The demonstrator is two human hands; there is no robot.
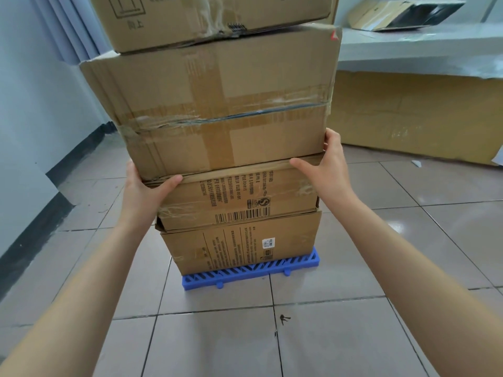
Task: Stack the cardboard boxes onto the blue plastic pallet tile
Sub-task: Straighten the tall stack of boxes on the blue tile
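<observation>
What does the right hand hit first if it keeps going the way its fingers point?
The right hand already rests against the large taped brown cardboard box, third up the stack. Going on, it likely just slides along that box's right side; depth is unclear.

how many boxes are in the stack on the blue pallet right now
4 in view: bottom box on the blue pallet tile, barcode box on it, big taped box third, top box cut off by the frame, so more may sit above.

The second box [239,197] bears a barcode and an "S" mark; other print is illegible.
</observation>
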